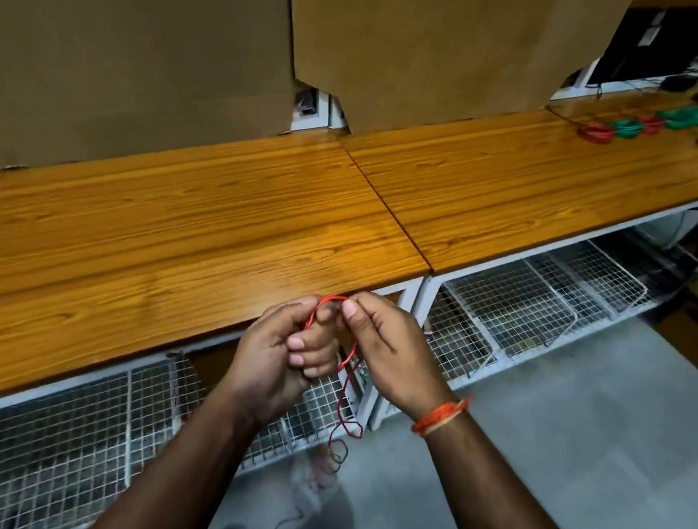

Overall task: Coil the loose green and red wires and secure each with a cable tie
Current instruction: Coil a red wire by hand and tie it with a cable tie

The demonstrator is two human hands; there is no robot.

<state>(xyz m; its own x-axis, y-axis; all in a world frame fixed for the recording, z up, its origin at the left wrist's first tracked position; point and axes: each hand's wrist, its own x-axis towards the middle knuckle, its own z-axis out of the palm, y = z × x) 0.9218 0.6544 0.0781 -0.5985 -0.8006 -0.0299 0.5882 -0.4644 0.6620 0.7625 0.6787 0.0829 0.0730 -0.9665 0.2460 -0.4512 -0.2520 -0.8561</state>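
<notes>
At the bench edge the left hand curls round the first loops of a red wire; the right hand pinches the strand at the top, its tail trailing to the floor; coiling looks barely begun; next, I'd guess, another turn laid on, far from the finished coils.

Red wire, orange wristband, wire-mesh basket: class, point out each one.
red wire (341, 396): head view, strand hanging below the hands.
orange wristband (440, 417): head view, band on right wrist.
wire-mesh basket (513, 302): head view, basket's top mesh.
</notes>
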